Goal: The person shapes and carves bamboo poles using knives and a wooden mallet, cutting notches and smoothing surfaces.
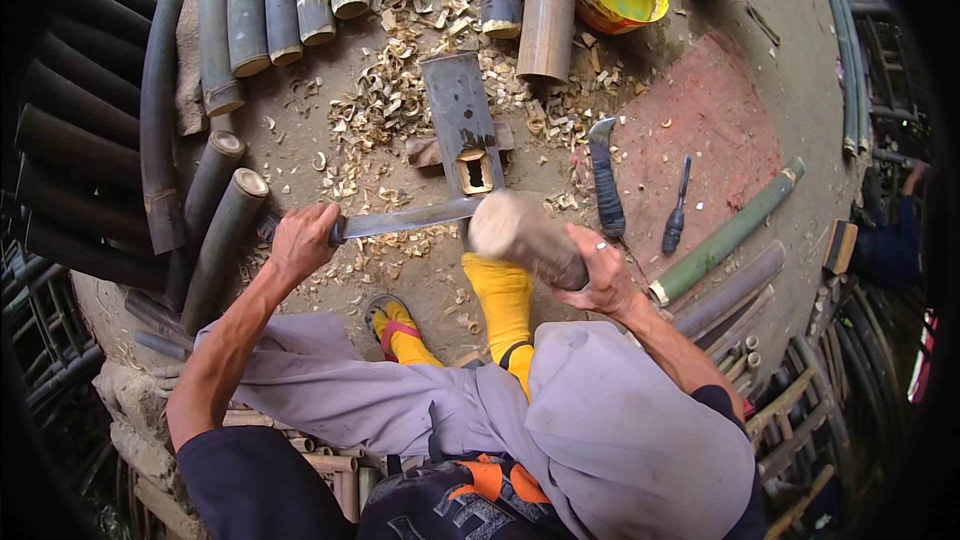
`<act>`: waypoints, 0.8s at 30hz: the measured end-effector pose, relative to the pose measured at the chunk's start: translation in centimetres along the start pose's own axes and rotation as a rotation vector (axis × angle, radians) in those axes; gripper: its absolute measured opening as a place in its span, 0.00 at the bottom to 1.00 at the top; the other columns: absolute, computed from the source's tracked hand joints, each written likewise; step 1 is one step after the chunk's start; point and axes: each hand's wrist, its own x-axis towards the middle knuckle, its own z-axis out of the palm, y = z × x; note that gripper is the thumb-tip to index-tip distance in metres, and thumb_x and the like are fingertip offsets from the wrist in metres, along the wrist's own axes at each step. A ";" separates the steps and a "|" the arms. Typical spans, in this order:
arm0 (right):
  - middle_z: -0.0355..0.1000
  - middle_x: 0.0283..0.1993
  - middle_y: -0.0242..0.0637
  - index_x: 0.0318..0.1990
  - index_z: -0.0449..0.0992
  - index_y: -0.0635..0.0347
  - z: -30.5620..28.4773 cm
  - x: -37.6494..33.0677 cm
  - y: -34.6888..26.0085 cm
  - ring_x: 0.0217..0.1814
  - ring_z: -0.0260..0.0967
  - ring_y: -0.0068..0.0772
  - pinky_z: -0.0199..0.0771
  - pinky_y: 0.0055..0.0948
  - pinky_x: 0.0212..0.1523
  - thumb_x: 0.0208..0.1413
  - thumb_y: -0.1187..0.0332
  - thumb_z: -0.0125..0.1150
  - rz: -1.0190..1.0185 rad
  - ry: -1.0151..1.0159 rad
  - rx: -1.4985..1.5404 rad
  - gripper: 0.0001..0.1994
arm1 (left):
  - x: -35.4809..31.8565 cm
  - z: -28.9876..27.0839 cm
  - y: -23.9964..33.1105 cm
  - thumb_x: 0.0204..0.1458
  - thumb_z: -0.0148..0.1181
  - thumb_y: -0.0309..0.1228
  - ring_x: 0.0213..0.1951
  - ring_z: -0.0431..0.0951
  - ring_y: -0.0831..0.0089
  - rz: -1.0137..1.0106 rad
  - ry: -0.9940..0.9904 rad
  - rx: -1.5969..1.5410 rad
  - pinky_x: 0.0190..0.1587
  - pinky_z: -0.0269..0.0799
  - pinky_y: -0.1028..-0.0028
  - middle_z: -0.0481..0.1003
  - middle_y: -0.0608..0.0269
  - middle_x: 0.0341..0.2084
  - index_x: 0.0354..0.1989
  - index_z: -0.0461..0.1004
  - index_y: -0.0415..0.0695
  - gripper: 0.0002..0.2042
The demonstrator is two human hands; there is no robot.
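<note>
My left hand [303, 242] is wrapped round the handle of a machete [405, 219]. Its blade reaches to the right, its tip at the near end of a dark bamboo section [455, 100]. That section has a squarish hole cut through its wall near this end, with pale edges. A thick, round wooden mallet [528, 238] is gripped in my right hand [606, 275], its pale worn face over the blade's tip. Whether mallet and blade touch, I cannot tell. The mallet hides part of the bamboo's near end, just beyond my yellow-socked foot [500, 300].
Pale bamboo chips [385, 105] litter the ground. A hooked knife [606, 180] and a dark-handled chisel [677, 210] lie right, near a green bamboo pole [730, 230]. Farther back are a yellow bucket [655, 15] and several bamboo lengths [247, 10]; more are stacked left.
</note>
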 end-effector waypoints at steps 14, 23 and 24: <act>0.68 0.40 0.41 0.58 0.65 0.55 -0.9 6.8 1.0 0.37 0.70 0.38 0.73 0.32 0.40 0.41 0.60 0.67 -0.725 -0.294 -0.081 0.33 | 1.4 0.6 -1.0 0.40 0.57 0.21 0.28 0.75 0.48 -0.017 -0.123 0.004 0.30 0.70 0.55 0.71 0.51 0.24 0.36 0.64 0.43 0.13; 0.70 0.36 0.40 0.47 0.73 0.56 -1.6 7.9 -2.1 0.35 0.71 0.34 0.75 0.28 0.36 0.46 0.73 0.60 -0.797 -0.237 -0.019 0.18 | 1.9 1.0 -1.4 0.41 0.56 0.23 0.29 0.76 0.54 0.016 -0.070 0.047 0.32 0.71 0.58 0.72 0.54 0.25 0.33 0.64 0.42 0.10; 0.70 0.37 0.41 0.48 0.70 0.55 -1.0 9.1 0.0 0.36 0.71 0.37 0.75 0.31 0.36 0.42 0.70 0.64 -0.680 -0.306 -0.076 0.22 | 2.0 1.1 -1.6 0.41 0.56 0.23 0.30 0.76 0.54 0.002 -0.074 0.052 0.32 0.71 0.58 0.72 0.54 0.25 0.33 0.65 0.42 0.10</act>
